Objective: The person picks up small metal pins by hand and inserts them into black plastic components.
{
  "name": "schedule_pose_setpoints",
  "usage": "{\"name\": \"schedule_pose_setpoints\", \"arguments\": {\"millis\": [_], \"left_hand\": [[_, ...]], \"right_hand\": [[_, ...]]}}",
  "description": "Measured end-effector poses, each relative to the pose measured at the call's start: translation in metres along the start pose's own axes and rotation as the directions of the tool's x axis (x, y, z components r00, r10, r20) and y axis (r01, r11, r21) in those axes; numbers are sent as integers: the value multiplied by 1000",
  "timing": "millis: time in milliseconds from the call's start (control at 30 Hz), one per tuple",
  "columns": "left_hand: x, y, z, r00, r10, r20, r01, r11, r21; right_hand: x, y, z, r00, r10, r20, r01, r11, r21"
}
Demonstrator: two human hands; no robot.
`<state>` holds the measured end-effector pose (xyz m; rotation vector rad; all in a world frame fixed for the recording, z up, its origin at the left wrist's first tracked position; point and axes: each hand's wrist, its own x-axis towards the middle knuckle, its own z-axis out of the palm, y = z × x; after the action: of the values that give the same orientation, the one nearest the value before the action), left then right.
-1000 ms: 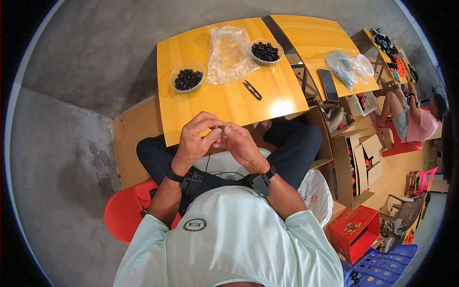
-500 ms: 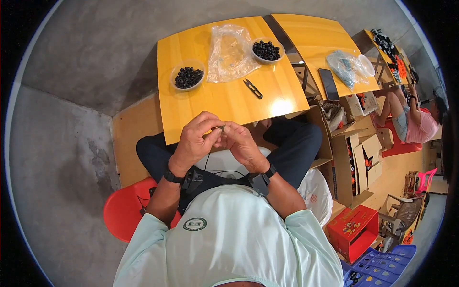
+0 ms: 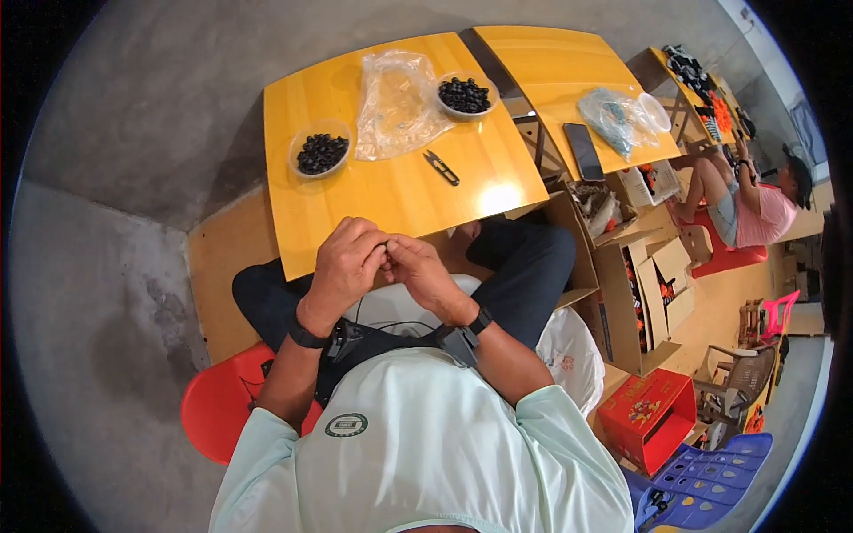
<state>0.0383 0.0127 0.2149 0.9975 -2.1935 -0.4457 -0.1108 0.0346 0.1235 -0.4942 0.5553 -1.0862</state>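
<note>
Close to the near edge of the yellow table (image 3: 373, 197), my left hand (image 3: 342, 268) and my right hand (image 3: 426, 275) meet over my lap. Thumbs and forefingers of both are pinched together at one spot. Something small and dark seems to be between the fingertips, too covered to name. On the table stands a clear round bowl (image 3: 296, 166) of small black ring-like pieces (image 3: 322, 155); a second such bowl (image 3: 468, 115) holds more black pieces (image 3: 463, 94). Black thread snips (image 3: 441, 167) lie apart from my hands, right of the middle.
A clear plastic bag (image 3: 391, 138) lies between the bowls. A second table (image 3: 542, 62) carries a phone (image 3: 583, 151) and a bag of bluish stuff (image 3: 611, 120). Cardboard boxes (image 3: 622, 302) and a red box (image 3: 644, 417) stand at right. A person in pink (image 3: 760, 218) sits farther off.
The whole view has shifted, so the tables and bowls appear farther left. My hands stay pinched together, with the fingers a little closer over the small thing.
</note>
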Motion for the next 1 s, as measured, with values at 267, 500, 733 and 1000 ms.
{"name": "schedule_pose_setpoints", "arguments": {"millis": [267, 500, 733, 1000], "left_hand": [[3, 0, 12, 999, 8, -35, -11, 995, -103], [1, 0, 16, 1000, -15, 3, 15, 999, -28], [-2, -1, 22, 992, -124, 28, 127, 973, -190], [-2, 2, 21, 969, -227, 95, 246, 907, -341]], "right_hand": [[-1, 3, -7, 1000, -7, -28, 8, 1000, 16], [-1, 2, 1, 998, -54, -40, 48, 989, -136], [-3, -2, 0, 996, -80, 47, 88, 972, -217], [-6, -1, 0, 992, -33, 120, 56, 979, -195]]}}
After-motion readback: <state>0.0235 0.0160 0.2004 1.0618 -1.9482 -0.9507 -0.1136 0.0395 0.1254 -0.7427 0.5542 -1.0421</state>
